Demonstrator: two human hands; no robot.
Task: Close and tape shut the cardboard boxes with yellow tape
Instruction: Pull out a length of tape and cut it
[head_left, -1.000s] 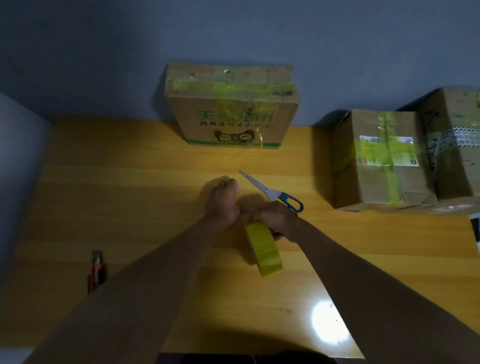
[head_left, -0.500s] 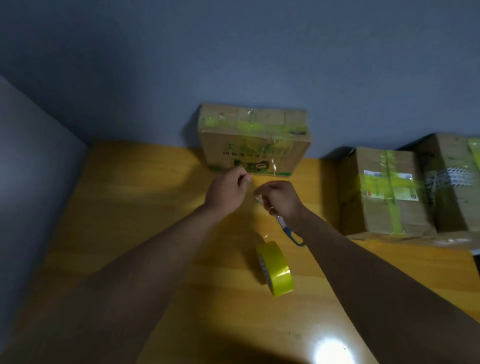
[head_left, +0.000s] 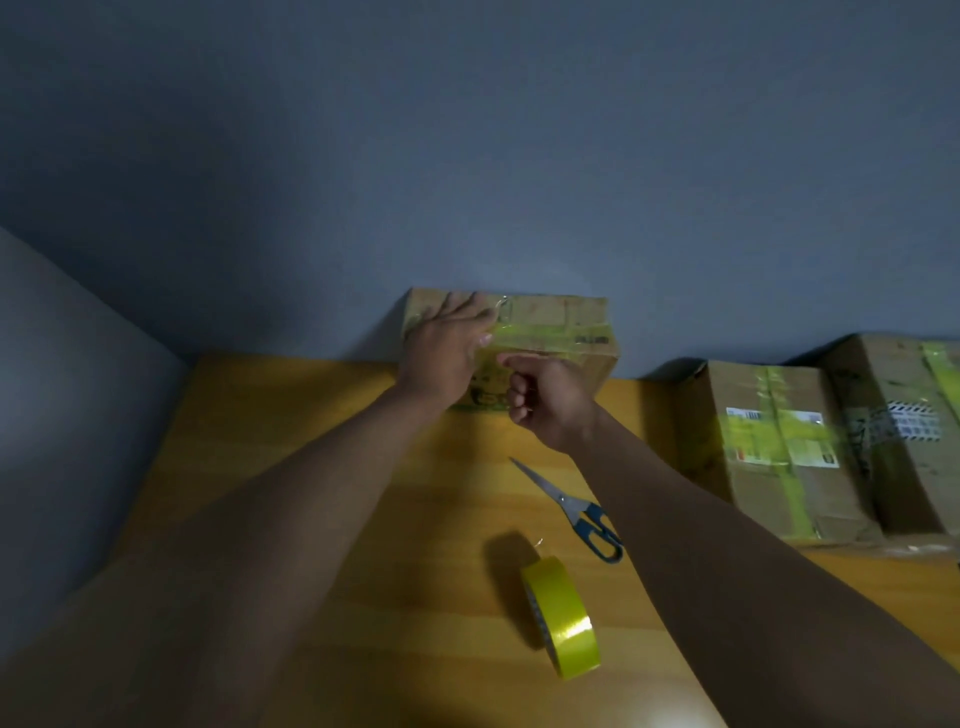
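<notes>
A cardboard box (head_left: 563, 332) with yellow tape across its top stands against the wall at the table's far edge. My left hand (head_left: 447, 348) lies flat on the box's top left, fingers spread. Just below it, my right hand (head_left: 550, 405) is curled in front of the box's front face and pinches the end of a short yellow tape strip (head_left: 496, 349) that runs up towards my left thumb. The yellow tape roll (head_left: 563, 618) stands on edge on the table, near me. Both hands are well away from it.
Blue-handled scissors (head_left: 571, 506) lie shut on the wooden table (head_left: 311, 467) between the roll and my right arm. Two taped cardboard boxes (head_left: 774, 447) (head_left: 904, 426) stand at the right. A grey wall (head_left: 467, 182) is right behind the box.
Both hands went forward from the roll and scissors to the far box, carrying a tape strip. My left hand now lies flat on the box top. The roll stays on the table.
</notes>
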